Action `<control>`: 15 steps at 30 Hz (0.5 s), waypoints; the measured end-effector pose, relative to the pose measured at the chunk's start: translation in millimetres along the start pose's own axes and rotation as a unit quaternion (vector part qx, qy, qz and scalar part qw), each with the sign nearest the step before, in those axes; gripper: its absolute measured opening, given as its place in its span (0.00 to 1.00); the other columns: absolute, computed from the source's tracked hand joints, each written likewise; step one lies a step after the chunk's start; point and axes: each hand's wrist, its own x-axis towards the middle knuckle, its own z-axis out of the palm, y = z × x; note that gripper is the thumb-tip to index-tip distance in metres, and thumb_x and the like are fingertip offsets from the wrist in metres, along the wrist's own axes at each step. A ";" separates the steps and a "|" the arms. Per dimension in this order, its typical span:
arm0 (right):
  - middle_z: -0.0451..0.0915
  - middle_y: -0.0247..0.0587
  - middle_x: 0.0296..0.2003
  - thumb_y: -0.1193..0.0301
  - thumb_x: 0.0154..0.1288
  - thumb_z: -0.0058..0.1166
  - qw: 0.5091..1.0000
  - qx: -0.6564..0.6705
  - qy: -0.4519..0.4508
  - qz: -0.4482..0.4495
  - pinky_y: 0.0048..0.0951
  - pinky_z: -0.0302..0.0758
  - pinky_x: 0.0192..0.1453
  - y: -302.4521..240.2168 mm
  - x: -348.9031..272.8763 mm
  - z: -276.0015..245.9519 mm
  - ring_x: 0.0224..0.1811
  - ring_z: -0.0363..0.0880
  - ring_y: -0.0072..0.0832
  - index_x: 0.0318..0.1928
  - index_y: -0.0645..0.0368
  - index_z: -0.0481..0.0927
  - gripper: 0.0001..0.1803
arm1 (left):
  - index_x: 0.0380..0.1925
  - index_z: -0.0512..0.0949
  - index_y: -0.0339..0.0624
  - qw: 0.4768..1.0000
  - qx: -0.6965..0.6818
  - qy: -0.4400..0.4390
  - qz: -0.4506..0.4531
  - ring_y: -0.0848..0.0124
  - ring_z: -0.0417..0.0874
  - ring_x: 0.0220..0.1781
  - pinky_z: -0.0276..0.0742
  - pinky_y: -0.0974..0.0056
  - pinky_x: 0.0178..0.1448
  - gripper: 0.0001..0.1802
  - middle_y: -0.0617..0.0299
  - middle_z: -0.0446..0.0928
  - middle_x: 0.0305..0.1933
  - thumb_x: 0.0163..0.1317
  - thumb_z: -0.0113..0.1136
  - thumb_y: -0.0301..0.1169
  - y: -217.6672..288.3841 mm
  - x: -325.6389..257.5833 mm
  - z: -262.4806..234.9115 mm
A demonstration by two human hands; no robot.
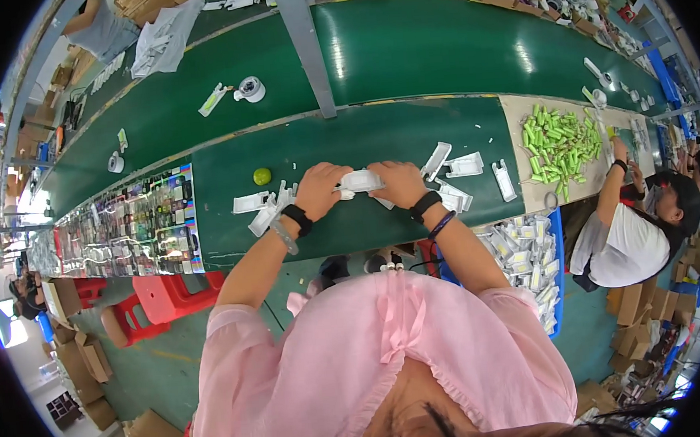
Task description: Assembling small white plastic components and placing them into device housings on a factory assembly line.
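Between my two hands, just over the green table, is a white rectangular plastic housing. My left hand grips its left end, and my right hand grips its right end. Fingers of both hands are closed on it. Left of my left hand lie some loose white housings, with a round green fruit-like ball behind them. On the other side, near my right hand, several more white housings lie open side up or tilted against each other.
A tan board at the right bears a heap of green cylindrical cells; a co-worker reaches over it. A blue crate full of white parts stands beside my right arm. Printed sheets cover the left table end. A grey post rises behind.
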 end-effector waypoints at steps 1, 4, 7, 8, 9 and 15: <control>0.82 0.36 0.40 0.57 0.49 0.69 1.000 -0.004 -0.005 0.001 0.41 0.74 0.48 -1.8 -0.6 3.8 0.44 0.82 0.39 0.50 0.45 0.78 0.26 | 0.53 0.77 0.44 1.000 -0.022 -0.019 -0.007 0.54 0.76 0.52 0.71 0.55 0.60 0.27 0.57 0.80 0.51 0.49 0.69 0.32 -5.3 -5.8 -3.4; 0.83 0.35 0.39 0.58 0.50 0.68 0.998 -0.001 0.032 -0.048 0.41 0.74 0.48 -4.8 -1.0 11.7 0.43 0.82 0.38 0.48 0.46 0.80 0.23 | 0.53 0.77 0.44 0.992 -0.095 -0.073 -0.028 0.56 0.77 0.51 0.72 0.55 0.58 0.26 0.58 0.80 0.50 0.52 0.69 0.35 -18.8 -14.1 -14.6; 0.83 0.34 0.38 0.60 0.52 0.66 0.998 -0.012 0.048 -0.030 0.40 0.73 0.47 -2.8 -3.3 14.4 0.43 0.81 0.36 0.47 0.47 0.81 0.20 | 0.54 0.77 0.44 0.985 -0.133 -0.106 -0.039 0.58 0.78 0.50 0.74 0.56 0.58 0.27 0.58 0.80 0.51 0.53 0.70 0.35 -17.8 -19.8 -25.6; 0.82 0.34 0.37 0.62 0.54 0.65 0.998 0.002 0.062 -0.006 0.40 0.73 0.47 1.8 -1.5 16.8 0.41 0.81 0.37 0.47 0.47 0.81 0.19 | 0.54 0.77 0.44 0.978 -0.177 -0.091 -0.060 0.57 0.78 0.51 0.73 0.56 0.57 0.26 0.57 0.80 0.52 0.52 0.68 0.31 -16.1 -22.5 -31.0; 0.82 0.35 0.36 0.63 0.55 0.64 0.997 0.016 0.076 0.016 0.41 0.73 0.46 3.1 -0.3 15.6 0.40 0.81 0.37 0.48 0.48 0.81 0.18 | 0.53 0.77 0.44 0.969 -0.220 -0.075 -0.083 0.56 0.78 0.51 0.73 0.55 0.57 0.26 0.57 0.79 0.53 0.51 0.67 0.27 -15.4 -26.1 -34.8; 0.79 0.39 0.32 0.65 0.61 0.59 0.978 0.023 0.190 0.086 0.42 0.73 0.41 0.5 -2.5 7.3 0.35 0.79 0.42 0.47 0.51 0.80 0.14 | 0.54 0.77 0.47 0.983 -0.073 -0.169 0.015 0.55 0.77 0.55 0.72 0.54 0.59 0.29 0.59 0.76 0.59 0.47 0.63 0.23 -36.7 -50.6 -4.2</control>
